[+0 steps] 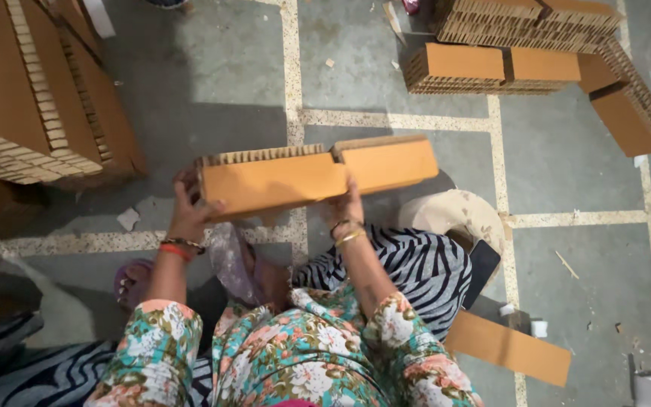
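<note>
Above the lap, head view | long orange-brown honeycomb cardboard block (314,177) held level over the grey tiled floor (212,83) | left hand (187,211) fingers wrapped round its left end | right hand (346,207) gripping underneath near the middle seam | advice: keep both ends level, support the seam so the two joined halves stay flush | stacked cardboard blocks (521,45) well apart beyond.

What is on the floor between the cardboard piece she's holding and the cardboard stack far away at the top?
In the head view, only bare grey floor with a pale tile seam lies between the held cardboard piece and the far stack.
</note>
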